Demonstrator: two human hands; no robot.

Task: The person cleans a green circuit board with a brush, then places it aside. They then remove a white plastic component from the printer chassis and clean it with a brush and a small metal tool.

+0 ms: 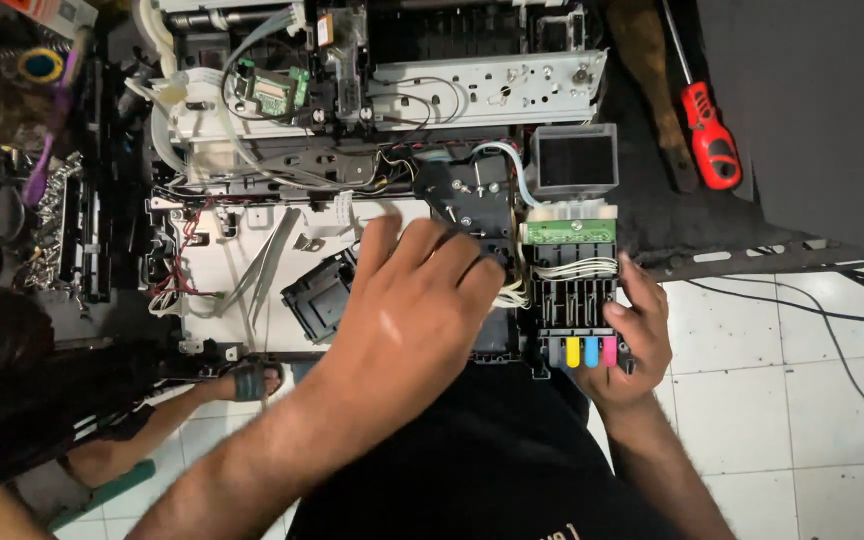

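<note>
Repair workshop: gutted printer (282, 200), screwdriver (707, 130).

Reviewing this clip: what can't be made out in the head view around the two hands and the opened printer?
- What the left hand presses on: its palm and fingers cover that part of the opened printer.
- The right hand grip on the ink cartridge carriage: the carriage hides most fingers.
- The red screwdriver: its tip runs off the top edge.
- The circuit board: parts too small to tell.
- Far-left clutter: dark and blurred.
</note>
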